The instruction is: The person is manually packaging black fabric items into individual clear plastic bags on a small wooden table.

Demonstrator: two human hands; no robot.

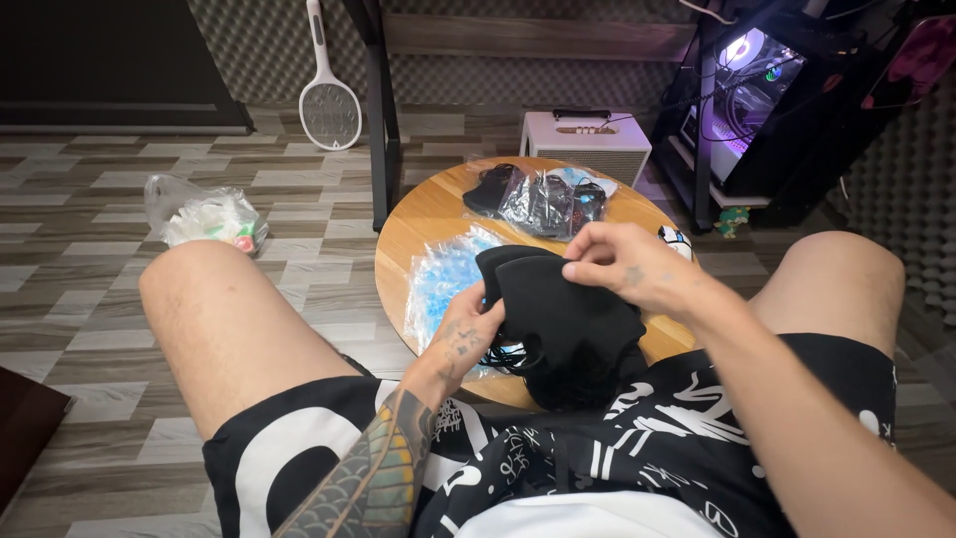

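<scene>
Both my hands hold a stack of black fabric face masks (563,314) over the near edge of a small round wooden table (423,224). My left hand (466,334) grips the stack's left side from below. My right hand (625,264) pinches the top mask's upper edge between thumb and fingers. Black ear loops hang under the stack. A pile of clear plastic wrappers (443,274) lies on the table just left of the masks.
Bagged black masks (543,199) lie at the table's far side. On the floor are a clear bag of rubbish (204,214), a white electric swatter (329,105), a white box speaker (586,139) and a lit computer case (747,85). My bare knees flank the table.
</scene>
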